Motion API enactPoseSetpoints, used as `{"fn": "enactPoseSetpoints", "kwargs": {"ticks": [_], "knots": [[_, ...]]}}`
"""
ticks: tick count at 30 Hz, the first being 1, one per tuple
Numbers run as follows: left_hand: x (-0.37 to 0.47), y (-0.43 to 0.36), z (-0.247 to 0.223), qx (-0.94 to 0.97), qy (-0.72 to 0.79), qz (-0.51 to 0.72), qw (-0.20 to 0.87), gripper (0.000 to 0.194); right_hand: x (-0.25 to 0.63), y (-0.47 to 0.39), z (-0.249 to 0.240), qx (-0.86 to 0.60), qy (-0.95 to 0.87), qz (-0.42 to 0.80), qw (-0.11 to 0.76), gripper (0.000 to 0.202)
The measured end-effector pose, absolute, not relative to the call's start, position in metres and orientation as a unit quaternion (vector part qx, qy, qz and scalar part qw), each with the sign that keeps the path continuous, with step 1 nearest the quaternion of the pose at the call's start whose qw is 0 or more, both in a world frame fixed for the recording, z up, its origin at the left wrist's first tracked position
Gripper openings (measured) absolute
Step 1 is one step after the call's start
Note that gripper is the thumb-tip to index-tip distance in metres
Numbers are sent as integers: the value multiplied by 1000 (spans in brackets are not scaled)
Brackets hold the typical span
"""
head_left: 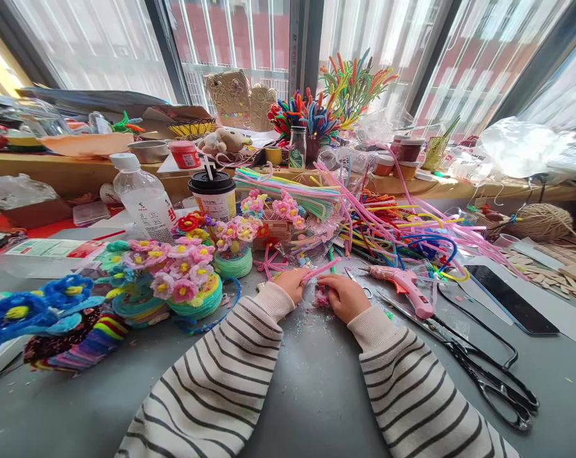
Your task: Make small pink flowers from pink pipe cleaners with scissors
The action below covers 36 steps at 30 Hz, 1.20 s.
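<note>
Near the middle of the grey table, my left hand (pixel 292 284) is closed on a pink pipe cleaner (pixel 322 270) that slants up to the right. Just to its right is my right hand (pixel 346 296), its thumb and forefinger bent toward the pipe cleaner. Its fingertips lie close to a small pink fuzzy piece (pixel 321 297); whether they pinch anything is too small to tell. Glittery bits are scattered on the table below the hands.
Pipe-cleaner flower pots (pixel 195 299) stand at the left, with a bottle (pixel 142 203) and a lidded cup (pixel 213 196) behind. At the right lie a pink glue gun (pixel 405 286), black scissors (pixel 488 375) and a phone (pixel 510 298). Loose pipe cleaners (pixel 388 226) are heaped behind the hands.
</note>
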<state>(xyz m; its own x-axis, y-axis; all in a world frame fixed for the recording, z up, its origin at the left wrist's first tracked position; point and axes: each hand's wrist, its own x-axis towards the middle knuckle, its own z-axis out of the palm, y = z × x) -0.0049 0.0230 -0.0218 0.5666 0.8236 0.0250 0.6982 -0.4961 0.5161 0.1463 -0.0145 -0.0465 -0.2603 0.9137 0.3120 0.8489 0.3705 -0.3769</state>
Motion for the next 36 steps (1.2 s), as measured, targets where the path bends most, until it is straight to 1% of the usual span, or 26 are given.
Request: {"fn": "enactPoseSetpoints", "kwargs": {"ticks": [3,7,11,14,17,19,21,28,36], "knots": [[-4,22,-19,857,449,129,218,35,146,-10,-49,-585,-769,22,256,35],[-5,21,-15,858,446,154,205,31,149,-1,-56,-623,-754,-8,211,39],[-5,22,-17,839,442,194,249,26,151,-1,-53,-635,-745,-22,204,40],[-5,22,-22,826,446,203,279,23,147,-4,-45,-610,-768,-26,194,45],[-5,23,-24,823,450,198,283,22,140,-5,-40,-599,-790,-7,131,44],[-5,23,-24,825,451,194,281,21,137,-5,-41,-632,-770,-10,91,43],[-5,22,-22,827,450,191,279,22,136,-4,-43,-662,-745,-21,77,42],[-5,21,-20,835,449,177,266,22,138,-1,-42,-675,-734,-30,75,39],[-5,21,-20,831,450,185,270,20,139,2,-44,-698,-709,-36,88,39]]}}
